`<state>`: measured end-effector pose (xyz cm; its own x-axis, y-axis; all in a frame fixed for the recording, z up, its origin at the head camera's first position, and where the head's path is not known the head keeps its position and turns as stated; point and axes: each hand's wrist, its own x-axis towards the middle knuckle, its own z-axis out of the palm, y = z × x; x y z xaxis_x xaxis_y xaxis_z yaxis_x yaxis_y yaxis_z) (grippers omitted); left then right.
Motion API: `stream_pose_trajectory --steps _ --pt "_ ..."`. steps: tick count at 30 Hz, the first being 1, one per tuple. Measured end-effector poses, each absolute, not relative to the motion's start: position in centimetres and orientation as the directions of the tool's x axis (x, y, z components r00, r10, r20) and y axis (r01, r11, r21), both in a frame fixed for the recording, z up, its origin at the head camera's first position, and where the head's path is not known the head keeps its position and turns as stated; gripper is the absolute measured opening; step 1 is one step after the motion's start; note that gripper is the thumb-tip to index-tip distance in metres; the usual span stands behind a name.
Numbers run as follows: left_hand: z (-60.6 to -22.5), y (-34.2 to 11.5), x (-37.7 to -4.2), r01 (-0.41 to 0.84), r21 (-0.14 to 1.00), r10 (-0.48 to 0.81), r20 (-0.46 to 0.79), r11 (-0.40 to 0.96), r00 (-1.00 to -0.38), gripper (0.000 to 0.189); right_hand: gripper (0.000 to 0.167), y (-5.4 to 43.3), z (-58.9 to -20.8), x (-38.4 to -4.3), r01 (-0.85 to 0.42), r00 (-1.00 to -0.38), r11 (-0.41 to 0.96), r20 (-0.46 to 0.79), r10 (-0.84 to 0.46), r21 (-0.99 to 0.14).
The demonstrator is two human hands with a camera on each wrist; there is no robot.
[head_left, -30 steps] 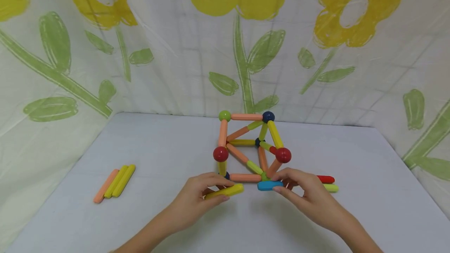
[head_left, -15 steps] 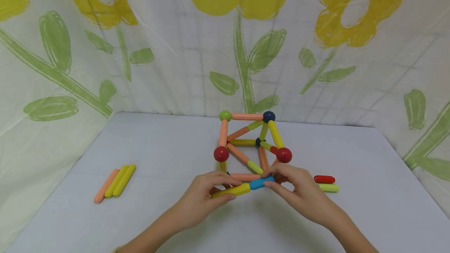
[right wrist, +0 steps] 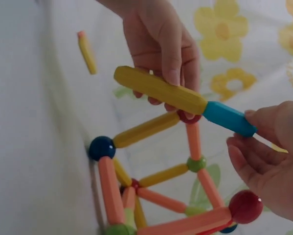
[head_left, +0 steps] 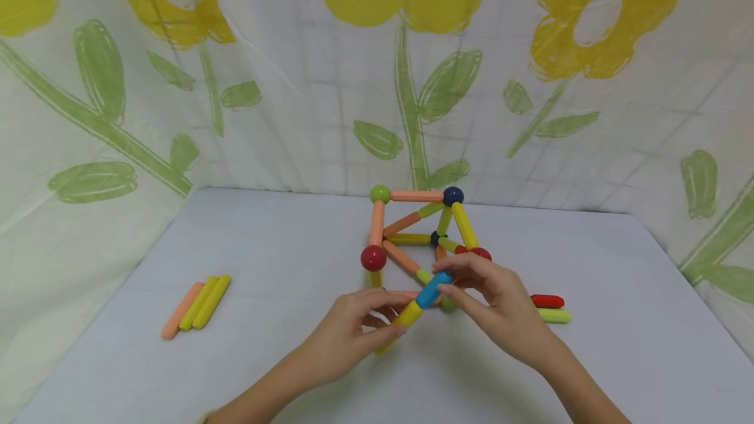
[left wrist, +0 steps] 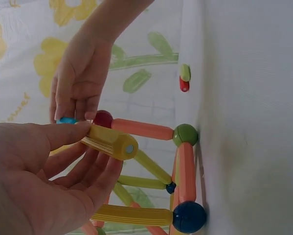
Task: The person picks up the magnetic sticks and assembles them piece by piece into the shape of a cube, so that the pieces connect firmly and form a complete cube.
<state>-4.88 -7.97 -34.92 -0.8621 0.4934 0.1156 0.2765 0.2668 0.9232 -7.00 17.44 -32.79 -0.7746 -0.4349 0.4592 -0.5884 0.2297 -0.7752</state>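
Observation:
My left hand (head_left: pixel 350 329) pinches a yellow magnetic rod (right wrist: pixel 158 89) between thumb and fingers. A shorter blue magnetic rod (right wrist: pixel 229 118) is pinched by my right hand (head_left: pixel 501 303) at its outer end. The two rods meet end to end in one line, tilted up toward the right in the head view. Just behind them stands a cube-like frame (head_left: pixel 417 195) of rods and balls, with a red ball (head_left: pixel 374 258) at its near left top corner. My right hand overlaps the other red ball (head_left: pixel 482 254). A metal disc shows in the yellow rod's free end in the left wrist view.
On the left of the white table (head_left: pixel 271 241) lie an orange rod (head_left: pixel 182 311) and two yellow rods (head_left: pixel 205 303) side by side. A short red rod (head_left: pixel 548 301) and a lime rod (head_left: pixel 554 315) lie right of the frame. A flowered cloth (head_left: pixel 306 84) hangs behind.
The blue and yellow rods, apart a second ago, came together end to end. Since then both hands have tilted the joined pair steeper, the blue end rising.

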Motion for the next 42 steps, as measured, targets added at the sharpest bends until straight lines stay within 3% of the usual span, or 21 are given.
stream_pose_trajectory --steps 10,16,24,31,42 --pt "-32.2 -7.7 -5.7 0.263 0.956 0.363 0.203 0.126 -0.910 0.034 0.040 18.9 -32.1 -8.0 -0.714 -0.687 0.434 0.671 -0.280 -0.549" --pt "-30.7 -8.2 -6.8 0.333 0.940 0.243 0.308 0.067 -0.920 0.036 0.037 19.8 -32.3 -8.6 -0.686 -0.705 0.488 0.659 -0.262 -0.539" --pt "-30.2 -10.4 -8.3 0.342 0.934 0.071 0.336 0.105 -0.939 0.037 0.029 20.4 -32.9 -9.2 -0.641 -0.751 0.514 0.604 -0.265 -0.571" --pt "-31.0 -12.2 -10.2 0.278 0.949 -0.014 0.283 0.150 -0.959 0.037 0.027 20.8 -33.1 -9.5 -0.625 -0.766 0.523 0.584 -0.269 -0.579" --pt "-37.2 -11.1 -13.4 -0.018 0.999 -0.048 -0.016 0.026 -0.999 0.038 0.027 20.8 -33.2 -9.4 -0.618 -0.773 0.521 0.575 -0.267 -0.589"
